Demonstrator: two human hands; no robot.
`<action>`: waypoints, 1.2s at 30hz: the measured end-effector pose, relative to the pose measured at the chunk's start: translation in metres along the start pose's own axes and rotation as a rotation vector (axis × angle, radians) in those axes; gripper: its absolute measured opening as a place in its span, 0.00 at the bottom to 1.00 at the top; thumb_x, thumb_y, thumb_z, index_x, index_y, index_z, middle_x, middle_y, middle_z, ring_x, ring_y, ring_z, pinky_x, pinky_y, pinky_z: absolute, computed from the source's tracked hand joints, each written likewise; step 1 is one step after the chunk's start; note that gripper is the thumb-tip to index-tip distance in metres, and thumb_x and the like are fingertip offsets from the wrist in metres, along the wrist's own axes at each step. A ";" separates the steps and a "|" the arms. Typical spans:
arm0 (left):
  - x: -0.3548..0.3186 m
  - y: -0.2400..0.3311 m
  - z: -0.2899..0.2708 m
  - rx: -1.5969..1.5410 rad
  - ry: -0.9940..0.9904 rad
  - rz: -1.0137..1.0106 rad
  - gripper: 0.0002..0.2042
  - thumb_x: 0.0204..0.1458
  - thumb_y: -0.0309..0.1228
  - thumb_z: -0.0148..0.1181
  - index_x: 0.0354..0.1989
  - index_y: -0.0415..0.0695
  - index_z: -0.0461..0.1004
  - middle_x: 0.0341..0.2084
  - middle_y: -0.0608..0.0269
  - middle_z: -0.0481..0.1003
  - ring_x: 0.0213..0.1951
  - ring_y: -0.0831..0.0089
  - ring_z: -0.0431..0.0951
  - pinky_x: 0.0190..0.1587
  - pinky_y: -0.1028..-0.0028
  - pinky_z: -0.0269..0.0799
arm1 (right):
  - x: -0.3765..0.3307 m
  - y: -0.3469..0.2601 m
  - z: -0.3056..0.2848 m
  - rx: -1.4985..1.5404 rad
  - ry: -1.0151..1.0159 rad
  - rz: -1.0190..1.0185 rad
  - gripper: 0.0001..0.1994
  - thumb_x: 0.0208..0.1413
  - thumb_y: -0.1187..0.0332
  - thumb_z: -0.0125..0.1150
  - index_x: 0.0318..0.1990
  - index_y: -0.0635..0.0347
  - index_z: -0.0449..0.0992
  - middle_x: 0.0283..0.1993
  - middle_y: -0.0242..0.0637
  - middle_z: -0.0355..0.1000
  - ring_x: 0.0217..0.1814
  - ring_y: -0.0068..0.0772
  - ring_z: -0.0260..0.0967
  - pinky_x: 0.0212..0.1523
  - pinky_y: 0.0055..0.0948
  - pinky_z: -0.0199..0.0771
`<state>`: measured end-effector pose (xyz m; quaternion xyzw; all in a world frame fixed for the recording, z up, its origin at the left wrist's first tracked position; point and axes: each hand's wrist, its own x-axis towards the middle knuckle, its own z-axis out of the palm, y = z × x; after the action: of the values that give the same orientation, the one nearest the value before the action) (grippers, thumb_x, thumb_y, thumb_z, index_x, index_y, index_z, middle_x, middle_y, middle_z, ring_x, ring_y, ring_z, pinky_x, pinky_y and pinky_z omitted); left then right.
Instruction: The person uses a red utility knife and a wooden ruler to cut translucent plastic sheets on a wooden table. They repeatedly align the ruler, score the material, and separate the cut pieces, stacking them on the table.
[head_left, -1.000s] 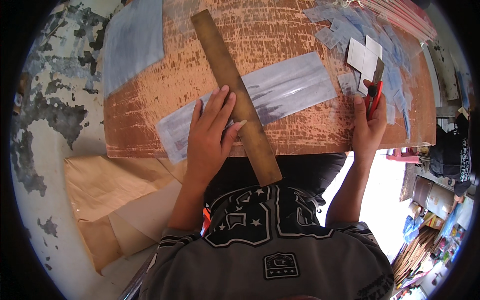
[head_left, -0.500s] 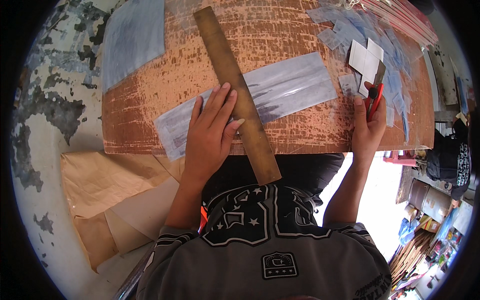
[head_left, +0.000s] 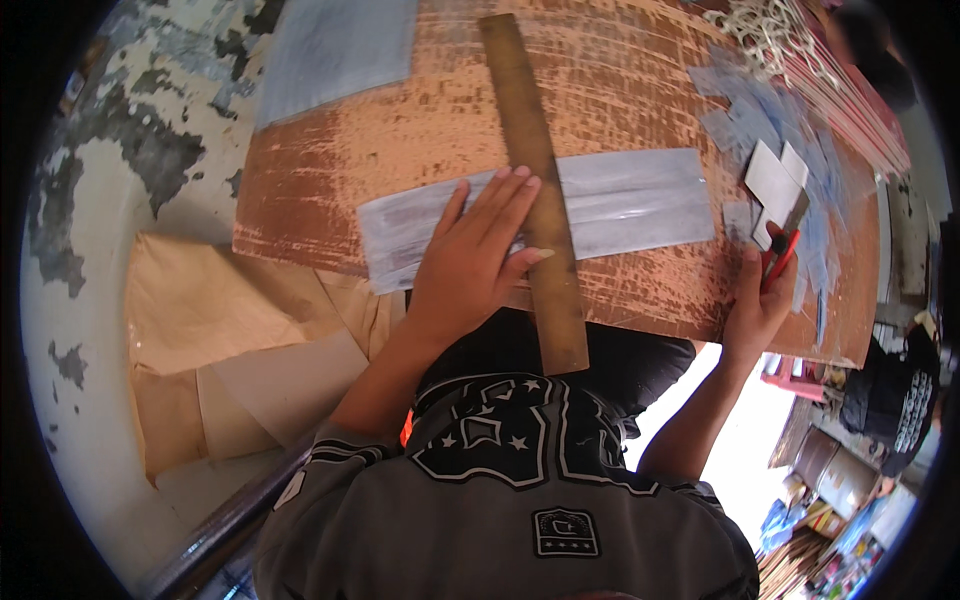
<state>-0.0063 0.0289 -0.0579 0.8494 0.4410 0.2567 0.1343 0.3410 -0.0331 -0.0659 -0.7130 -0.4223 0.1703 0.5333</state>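
**Straightedge pinned across the strip, knife waiting at the right**

We see our left hand [head_left: 480,255] spread flat, fingers extended, pressing down where a long brass-coloured ruler [head_left: 533,180] crosses a pale grey strip of clear plastic sheet [head_left: 630,200]. The ruler runs from the top centre of the frame down past the near edge of the surface [head_left: 330,180], a worn, scratched copper-brown board, and its lower end overhangs that edge. The strip lies crosswise in the middle of the frame, under the ruler.

Our right hand [head_left: 755,305] sits at the right of the frame, closed around a red-handled utility knife [head_left: 780,255], its tip resting near a small white card [head_left: 772,180] and a scatter of small cut plastic pieces [head_left: 800,230]. It is well apart from the ruler.

A larger grey sheet [head_left: 335,45] lies at the upper left of the frame, and tan cardboard [head_left: 230,330] sits below the surface at the left.

What could go wrong, as we judge it: the ruler is held at one point only, so a sideways push from the blade could swing its free top end and spoil the line. The fingertips reach the ruler's right edge, so a blade drawn along that side could ride up and nick them. The slick strip could also creep under the pressure
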 end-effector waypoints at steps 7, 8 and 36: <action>-0.001 -0.003 0.003 -0.016 0.025 0.012 0.35 0.69 0.47 0.61 0.79 0.43 0.65 0.77 0.50 0.67 0.79 0.52 0.65 0.80 0.46 0.55 | 0.003 0.008 0.002 -0.005 0.022 -0.057 0.21 0.74 0.67 0.63 0.69 0.67 0.74 0.60 0.38 0.76 0.57 0.27 0.71 0.62 0.30 0.69; -0.002 -0.004 0.002 -0.010 0.029 0.010 0.35 0.69 0.47 0.61 0.79 0.43 0.65 0.77 0.50 0.67 0.79 0.52 0.65 0.80 0.46 0.55 | 0.003 0.007 0.003 0.000 0.017 -0.049 0.21 0.74 0.67 0.63 0.69 0.67 0.74 0.60 0.39 0.76 0.58 0.28 0.71 0.63 0.30 0.69; 0.001 -0.010 -0.009 -0.200 -0.156 -0.024 0.36 0.73 0.51 0.51 0.81 0.37 0.61 0.81 0.38 0.57 0.83 0.42 0.54 0.82 0.39 0.42 | 0.001 -0.003 0.007 -0.028 0.096 -0.034 0.22 0.71 0.68 0.65 0.68 0.66 0.74 0.38 0.22 0.68 0.37 0.15 0.61 0.41 0.19 0.59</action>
<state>-0.0177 0.0350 -0.0549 0.8438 0.4117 0.2308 0.2552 0.3356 -0.0278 -0.0651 -0.7204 -0.4104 0.1210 0.5458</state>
